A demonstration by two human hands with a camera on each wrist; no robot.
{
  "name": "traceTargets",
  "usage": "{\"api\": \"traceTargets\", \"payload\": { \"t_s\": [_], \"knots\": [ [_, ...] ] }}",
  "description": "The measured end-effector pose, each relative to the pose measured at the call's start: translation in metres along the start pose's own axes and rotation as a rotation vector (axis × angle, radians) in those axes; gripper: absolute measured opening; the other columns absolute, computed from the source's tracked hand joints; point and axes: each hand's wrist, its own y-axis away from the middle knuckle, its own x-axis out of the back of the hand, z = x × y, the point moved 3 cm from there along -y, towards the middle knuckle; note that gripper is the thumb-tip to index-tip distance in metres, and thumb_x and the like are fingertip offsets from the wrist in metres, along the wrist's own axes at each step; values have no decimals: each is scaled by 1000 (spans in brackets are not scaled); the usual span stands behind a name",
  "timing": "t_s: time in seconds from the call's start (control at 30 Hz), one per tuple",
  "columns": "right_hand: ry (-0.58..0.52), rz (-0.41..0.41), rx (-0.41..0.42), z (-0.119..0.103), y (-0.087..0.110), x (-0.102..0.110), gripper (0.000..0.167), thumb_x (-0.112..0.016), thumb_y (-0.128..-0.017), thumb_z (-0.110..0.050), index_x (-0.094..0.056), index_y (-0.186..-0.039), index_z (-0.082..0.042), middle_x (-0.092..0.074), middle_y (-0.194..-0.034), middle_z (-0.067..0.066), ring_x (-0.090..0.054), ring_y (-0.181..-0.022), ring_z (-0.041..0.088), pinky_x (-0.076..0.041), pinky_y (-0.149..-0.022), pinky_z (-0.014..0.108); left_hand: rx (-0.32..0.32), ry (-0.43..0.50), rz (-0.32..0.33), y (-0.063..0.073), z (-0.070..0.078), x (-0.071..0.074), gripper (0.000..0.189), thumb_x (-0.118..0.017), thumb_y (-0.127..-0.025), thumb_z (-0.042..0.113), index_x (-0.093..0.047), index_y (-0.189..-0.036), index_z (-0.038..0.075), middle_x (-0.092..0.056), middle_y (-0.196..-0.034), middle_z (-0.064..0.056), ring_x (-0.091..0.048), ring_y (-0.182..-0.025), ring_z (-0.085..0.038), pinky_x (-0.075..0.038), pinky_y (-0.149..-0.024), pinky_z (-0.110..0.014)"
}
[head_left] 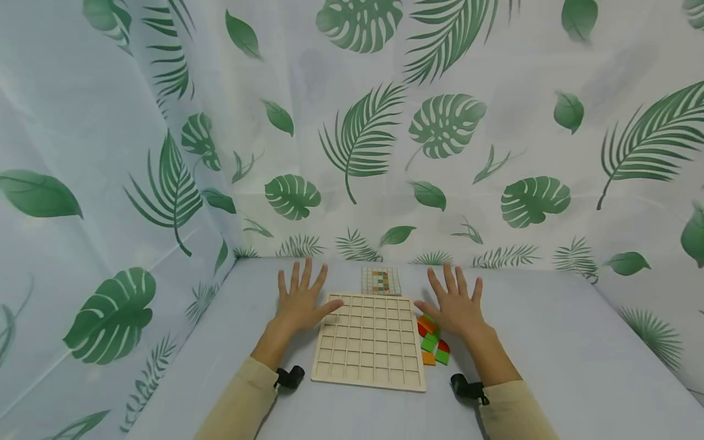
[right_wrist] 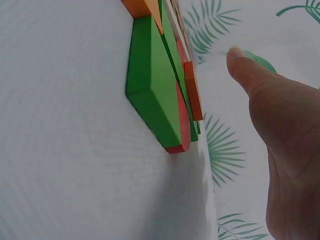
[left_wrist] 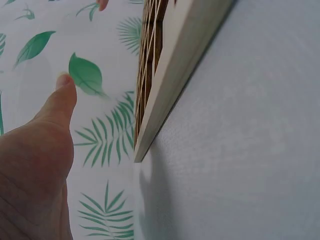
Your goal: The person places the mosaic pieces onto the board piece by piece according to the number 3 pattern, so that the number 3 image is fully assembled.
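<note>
A square wooden grid board (head_left: 370, 342) with shallow square cells lies on the table, and no piece sits in its cells. My left hand (head_left: 299, 305) is spread over its far left corner, fingers straight, holding nothing. Over the far right corner my right hand (head_left: 455, 305) is spread the same way. Just below that hand, at the board's right edge, lies a loose pile of green, orange and red pieces (head_left: 431, 342). In the right wrist view a thick green piece (right_wrist: 155, 82) with a red part shows close up. Behind the board lies a small patterned grid card (head_left: 381, 281).
A white table (head_left: 550, 342) carries everything. Behind it and at the left hang white curtains (head_left: 374, 232) printed with green leaves. Black cameras are strapped to the left wrist (head_left: 291, 377) and right wrist (head_left: 466, 388).
</note>
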Motion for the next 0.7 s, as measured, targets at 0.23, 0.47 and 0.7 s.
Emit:
{"api": "traceTargets", "payload": {
  "t_s": [0.23, 0.47, 0.7],
  "knots": [
    [-180, -33, -16, 9, -5, -6, 89, -53, -101, -64, -23, -167, -12, -8, -173, 27, -13, -155, 56, 6, -118, 79, -9, -27, -13, 5, 4, 2, 99, -46, -93, 82, -4, -168, 33, 21, -173, -6, 23, -159, -36, 20, -120, -69],
    [-367, -15, -22, 20, -7, -13, 77, -50, -106, -54, -28, -164, -7, -22, -169, 30, -22, -153, 54, -3, -117, 80, -27, -50, 1, 11, 3, 6, 99, -46, -93, 83, -11, -169, 30, 14, -174, -9, 16, -161, -38, 15, -121, -70],
    [-498, 21, 6, 19, -3, -3, 68, -57, -105, -50, -47, -155, -5, -47, -155, 24, -49, -136, 46, -41, -111, 67, -29, -40, -9, 17, 2, 5, 100, -47, -92, 83, -11, -169, 29, 12, -175, -9, 15, -161, -37, 17, -121, -70]
  ]
}}
